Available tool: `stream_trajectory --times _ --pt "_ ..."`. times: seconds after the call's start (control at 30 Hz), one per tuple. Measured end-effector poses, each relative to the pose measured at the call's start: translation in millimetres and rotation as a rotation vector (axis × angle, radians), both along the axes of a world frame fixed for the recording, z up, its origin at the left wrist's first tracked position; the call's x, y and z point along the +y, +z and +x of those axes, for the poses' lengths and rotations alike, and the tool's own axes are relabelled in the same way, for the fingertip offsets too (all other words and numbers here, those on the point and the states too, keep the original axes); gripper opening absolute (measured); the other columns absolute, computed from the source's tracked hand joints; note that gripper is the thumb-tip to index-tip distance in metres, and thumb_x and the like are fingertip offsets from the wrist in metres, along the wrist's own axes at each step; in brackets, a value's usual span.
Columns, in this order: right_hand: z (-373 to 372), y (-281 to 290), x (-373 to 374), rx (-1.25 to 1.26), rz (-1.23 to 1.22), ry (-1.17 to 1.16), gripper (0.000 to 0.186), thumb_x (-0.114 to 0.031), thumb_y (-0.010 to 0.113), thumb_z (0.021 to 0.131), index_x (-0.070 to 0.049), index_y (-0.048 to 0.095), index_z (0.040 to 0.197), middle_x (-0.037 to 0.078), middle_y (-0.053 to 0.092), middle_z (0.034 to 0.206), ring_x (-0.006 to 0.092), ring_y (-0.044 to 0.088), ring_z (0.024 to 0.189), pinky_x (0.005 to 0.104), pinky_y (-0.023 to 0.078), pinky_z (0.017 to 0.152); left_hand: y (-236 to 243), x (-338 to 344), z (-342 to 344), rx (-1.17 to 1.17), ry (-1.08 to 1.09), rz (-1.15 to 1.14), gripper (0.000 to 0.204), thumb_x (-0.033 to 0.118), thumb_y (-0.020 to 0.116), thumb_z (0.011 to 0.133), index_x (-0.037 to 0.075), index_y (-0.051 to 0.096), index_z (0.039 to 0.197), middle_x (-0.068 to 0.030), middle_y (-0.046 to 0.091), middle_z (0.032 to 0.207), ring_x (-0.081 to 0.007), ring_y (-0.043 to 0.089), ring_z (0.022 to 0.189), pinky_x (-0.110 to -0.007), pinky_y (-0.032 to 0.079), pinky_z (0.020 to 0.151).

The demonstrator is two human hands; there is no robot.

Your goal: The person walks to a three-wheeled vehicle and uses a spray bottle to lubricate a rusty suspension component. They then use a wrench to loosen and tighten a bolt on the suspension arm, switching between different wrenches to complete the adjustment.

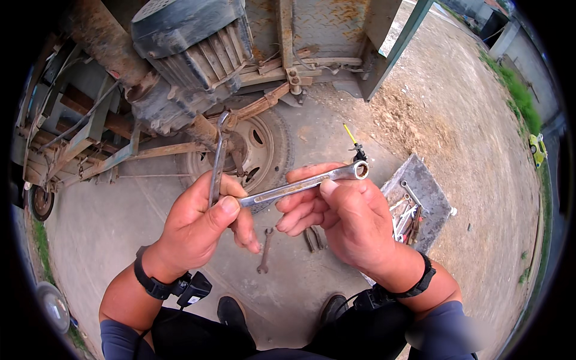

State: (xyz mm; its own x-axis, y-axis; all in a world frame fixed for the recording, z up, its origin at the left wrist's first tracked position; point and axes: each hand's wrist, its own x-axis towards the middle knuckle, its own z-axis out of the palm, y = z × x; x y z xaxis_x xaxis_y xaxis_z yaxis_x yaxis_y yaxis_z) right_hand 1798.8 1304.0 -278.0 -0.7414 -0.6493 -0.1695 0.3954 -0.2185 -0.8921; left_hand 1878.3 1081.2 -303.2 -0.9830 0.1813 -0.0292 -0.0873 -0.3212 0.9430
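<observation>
My left hand [195, 231] grips two steel wrenches: an upright one [218, 159] with its upper end angled, and one end of a longer wrench [285, 188] lying across both hands. My right hand [360, 225] pinches that longer wrench near its ring end, which points right, with thumb on the shaft and other fingers loosely curled. Below, on the concrete, lie a rusty open-ended wrench [264, 252] and a dark-handled tool [313, 239], partly behind my right hand.
A rusty vehicle underframe [264, 111] with a motor [192, 54] and wheel [261, 159] is ahead. A metal tray [437, 222] of tools sits at right, a black-and-yellow object [359, 150] behind it. My shoes [231, 311] show below; sandy ground [456, 120] stretches right.
</observation>
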Motion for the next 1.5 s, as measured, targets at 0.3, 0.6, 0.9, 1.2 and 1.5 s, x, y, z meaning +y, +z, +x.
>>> stream_trajectory --times 0.3,0.6,0.9,1.2,1.5 --pt "0 -10 2 0.036 -0.009 -0.022 0.036 -0.021 0.046 0.103 0.007 0.054 0.125 0.022 0.07 0.1 0.0287 0.072 0.085 0.0361 0.06 0.074 -5 3 0 0.066 0.038 -0.071 0.018 0.019 0.048 0.105 0.005 0.047 0.116 -0.0122 0.067 0.083 -0.0201 0.068 0.075 -0.031 0.051 0.066" --pt "-3 -19 -4 -0.092 -0.032 -0.064 0.032 -0.024 0.052 0.103 0.003 0.058 0.12 0.016 0.072 0.092 0.0248 0.073 0.076 0.0326 0.061 0.065 0 2 -1 0.019 0.01 -0.056 0.021 0.021 0.048 0.106 0.004 0.047 0.118 -0.0115 0.069 0.089 -0.0192 0.069 0.077 -0.029 0.051 0.067" --pt "-6 -23 -6 -0.178 -0.077 -0.088 0.029 -0.022 0.049 0.104 0.003 0.058 0.117 0.015 0.071 0.089 0.0245 0.073 0.074 0.0312 0.061 0.062 -1 2 -2 0.014 0.003 -0.058 0.024 0.023 0.047 0.106 0.002 0.046 0.119 -0.0109 0.069 0.09 -0.0182 0.07 0.077 -0.028 0.051 0.066" --pt "-6 -26 -5 -0.234 -0.155 -0.076 0.024 -0.016 0.052 0.103 0.003 0.057 0.114 0.016 0.069 0.091 0.0248 0.071 0.074 0.0339 0.059 0.067 -5 0 -2 0.022 0.013 -0.073 0.026 0.025 0.049 0.106 0.004 0.047 0.12 -0.0111 0.07 0.091 -0.0177 0.07 0.077 -0.027 0.051 0.067" --pt "-8 -40 0 -0.133 -0.214 -0.034 0.016 -0.012 0.055 0.098 -0.001 0.059 0.109 0.017 0.067 0.099 0.0256 0.07 0.086 0.0343 0.061 0.073 -3 3 -4 0.003 0.077 -0.132 0.025 0.026 0.054 0.103 0.006 0.05 0.118 -0.0156 0.068 0.099 -0.0227 0.071 0.074 -0.031 0.054 0.063"
